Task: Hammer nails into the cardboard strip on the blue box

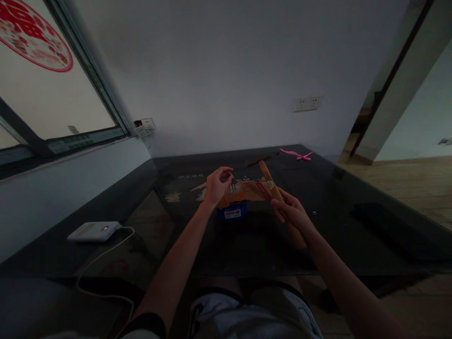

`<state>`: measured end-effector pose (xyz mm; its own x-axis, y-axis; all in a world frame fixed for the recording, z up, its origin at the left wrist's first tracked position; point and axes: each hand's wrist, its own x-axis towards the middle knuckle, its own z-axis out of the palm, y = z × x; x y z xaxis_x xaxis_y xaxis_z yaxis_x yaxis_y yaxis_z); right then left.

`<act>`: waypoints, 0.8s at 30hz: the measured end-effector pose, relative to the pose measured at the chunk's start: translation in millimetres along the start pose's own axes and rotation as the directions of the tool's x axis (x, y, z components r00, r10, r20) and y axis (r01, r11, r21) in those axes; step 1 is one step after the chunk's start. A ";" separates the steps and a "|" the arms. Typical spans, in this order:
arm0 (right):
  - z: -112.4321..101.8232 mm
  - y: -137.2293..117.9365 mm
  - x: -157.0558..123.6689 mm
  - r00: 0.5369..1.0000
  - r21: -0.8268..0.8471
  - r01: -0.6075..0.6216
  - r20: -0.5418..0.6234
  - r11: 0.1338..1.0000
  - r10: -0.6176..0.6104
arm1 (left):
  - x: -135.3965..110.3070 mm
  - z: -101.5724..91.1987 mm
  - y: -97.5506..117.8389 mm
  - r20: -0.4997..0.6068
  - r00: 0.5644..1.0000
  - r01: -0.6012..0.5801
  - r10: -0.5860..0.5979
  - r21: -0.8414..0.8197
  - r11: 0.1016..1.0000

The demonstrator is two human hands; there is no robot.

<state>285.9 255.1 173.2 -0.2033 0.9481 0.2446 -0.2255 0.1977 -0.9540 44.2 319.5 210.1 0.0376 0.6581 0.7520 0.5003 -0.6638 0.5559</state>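
My right hand point(290, 208) is wrapped round a wooden handle point(269, 176), which slants up and left, with a narrow dark piece across its top end. It looks like a hammer, though the dark head is hard to make out. My left hand point(216, 186) has its thumb and forefinger pinched together; anything between them is too small to see. Between the hands lies a curved, tan-orange patterned thing point(247, 192) with a red band, its kind unclear. Under it stands a blue container point(232, 211) with a white label.
A white power bank point(94, 231) with a white cable point(102, 254) lies at the left of the dark glossy table point(190, 245). At the back right is a pink ribbon point(300, 156). A dark flat object point(391, 226) rests on the right. Wall sockets point(308, 104) are behind.
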 end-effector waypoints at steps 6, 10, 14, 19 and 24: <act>1.2 2.3 -0.4 1.000 0.025 -0.007 0.007 1.000 0.007 | -2.8 12.9 -6.0 0.059 0.997 -0.063 0.056 0.119 0.991; 1.4 2.5 -0.8 1.000 -0.001 -0.009 0.024 1.000 0.009 | -4.0 10.4 -1.7 0.159 0.986 -0.080 0.044 0.231 0.970; 3.4 -0.4 -1.9 1.000 -0.015 -0.028 0.007 0.999 0.028 | -5.9 8.8 6.1 0.224 0.974 -0.086 0.003 0.360 0.929; 3.4 1.0 -1.4 0.999 -0.007 -0.028 0.022 1.000 0.028 | -6.5 8.7 7.8 0.229 0.973 -0.078 -0.010 0.372 0.925; 3.1 1.9 -1.0 0.999 -0.014 -0.030 0.013 0.999 0.031 | -5.9 7.5 3.1 0.257 0.966 -0.078 -0.011 0.332 0.940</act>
<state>282.7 253.7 171.6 -0.2222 0.9504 0.2175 -0.2055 0.1724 -0.9633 52.0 316.3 204.8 0.2534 0.7344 0.6296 0.7548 -0.5572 0.3462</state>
